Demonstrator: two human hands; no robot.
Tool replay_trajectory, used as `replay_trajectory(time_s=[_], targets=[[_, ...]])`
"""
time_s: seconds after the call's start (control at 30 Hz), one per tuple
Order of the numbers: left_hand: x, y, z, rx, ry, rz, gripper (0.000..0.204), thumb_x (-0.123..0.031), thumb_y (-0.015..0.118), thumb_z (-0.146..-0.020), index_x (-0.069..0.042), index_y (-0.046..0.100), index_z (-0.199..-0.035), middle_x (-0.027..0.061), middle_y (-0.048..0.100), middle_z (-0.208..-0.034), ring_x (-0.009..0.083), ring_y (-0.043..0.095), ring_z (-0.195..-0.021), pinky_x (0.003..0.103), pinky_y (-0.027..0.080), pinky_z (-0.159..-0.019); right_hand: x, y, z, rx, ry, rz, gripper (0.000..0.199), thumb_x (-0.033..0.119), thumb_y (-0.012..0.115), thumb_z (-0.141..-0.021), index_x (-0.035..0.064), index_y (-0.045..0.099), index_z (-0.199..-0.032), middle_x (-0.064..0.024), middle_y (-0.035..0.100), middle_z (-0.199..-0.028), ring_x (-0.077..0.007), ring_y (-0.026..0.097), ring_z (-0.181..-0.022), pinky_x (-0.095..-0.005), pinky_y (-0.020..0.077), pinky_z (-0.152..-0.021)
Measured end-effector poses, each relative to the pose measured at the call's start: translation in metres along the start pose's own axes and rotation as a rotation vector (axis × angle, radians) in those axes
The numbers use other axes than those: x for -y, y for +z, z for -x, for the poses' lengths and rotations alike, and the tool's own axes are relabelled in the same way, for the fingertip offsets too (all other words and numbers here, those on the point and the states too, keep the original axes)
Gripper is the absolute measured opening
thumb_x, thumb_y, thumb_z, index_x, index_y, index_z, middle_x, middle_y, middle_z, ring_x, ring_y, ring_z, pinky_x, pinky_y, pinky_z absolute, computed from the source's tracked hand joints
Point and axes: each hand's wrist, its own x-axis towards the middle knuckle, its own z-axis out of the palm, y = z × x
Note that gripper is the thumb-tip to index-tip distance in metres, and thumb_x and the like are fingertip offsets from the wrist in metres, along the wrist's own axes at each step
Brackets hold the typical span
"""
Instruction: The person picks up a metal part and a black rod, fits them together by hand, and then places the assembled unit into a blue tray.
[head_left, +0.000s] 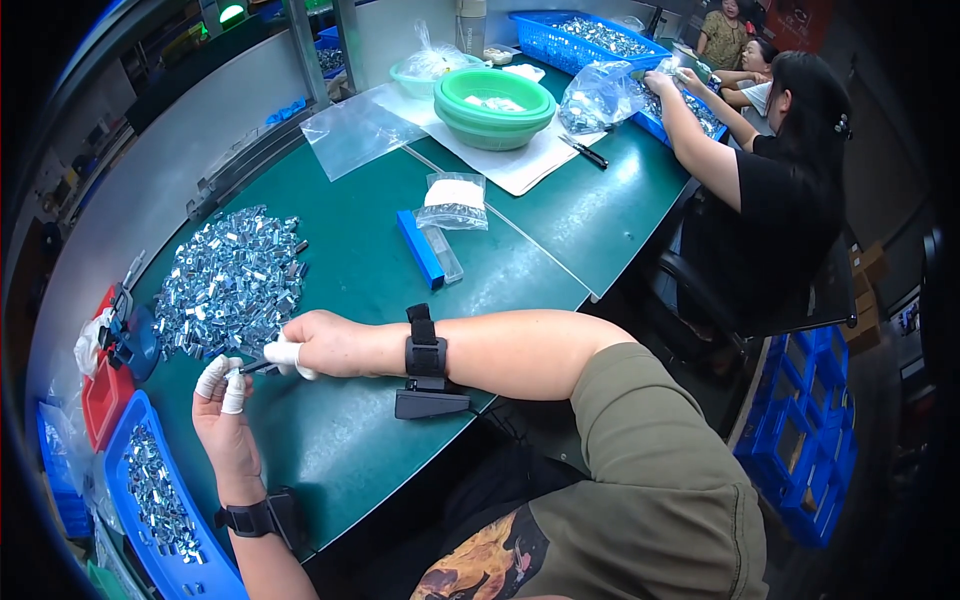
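Both of my hands meet at the near edge of a large pile of small shiny metal parts (232,280) on the green table. My right hand (335,343), with white finger covers, is closed around a thin dark rod-like tool (258,367) that points left. Its tip reaches the fingertips of my left hand (226,420), which also wears white finger covers. Those left fingers are pinched together; whatever sits between them is too small to make out. Left of my left hand stands a blue tray (215,570) with more metal parts in it.
A blue bar (420,250) and a small bag of white and dark material (453,200) lie mid-table. Green basins (495,110), a bag of parts (600,97) and a pen (584,150) are farther back. A co-worker (790,190) sits at right; a red tray (103,400) is at left.
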Motion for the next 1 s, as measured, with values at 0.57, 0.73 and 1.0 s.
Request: replay_trajectory(time_s=[0.57,0.73,1.0], targets=[[-0.002,0.001,0.001,-0.015,-0.016,0.001,0.027,-0.003,0.058,-0.079,-0.002,0.052,-0.106,0.0081,0.059,-0.098,0.0116,0.056,-0.080,0.021,0.045,-0.073,-0.007,0.001,-0.001,-0.023,-0.134,0.072,0.027,0.029,0.057,-0.080,0.0038,0.057,-0.070,-0.0040,0.054,-0.058,-0.0112,0.049,-0.053,-0.0265,0.0393,-0.051],[-0.001,-0.003,0.002,0.002,-0.014,-0.010,0.026,-0.004,0.058,-0.080,-0.003,0.053,-0.105,0.0080,0.059,-0.098,0.0115,0.056,-0.080,0.021,0.045,-0.072,0.015,-0.004,0.005,0.102,0.161,-0.010,0.025,0.028,0.060,-0.078,0.0034,0.058,-0.071,-0.0047,0.055,-0.060,-0.0126,0.050,-0.055,-0.0277,0.0413,-0.053],[0.000,0.002,0.002,0.005,0.002,-0.013,0.026,-0.004,0.058,-0.080,-0.002,0.053,-0.105,0.0078,0.059,-0.097,0.0109,0.056,-0.080,0.021,0.045,-0.072,0.012,-0.005,0.004,0.091,0.141,-0.007,0.027,0.028,0.060,-0.078,0.0032,0.058,-0.069,-0.0042,0.054,-0.058,-0.0127,0.051,-0.053,-0.0283,0.0411,-0.050]])
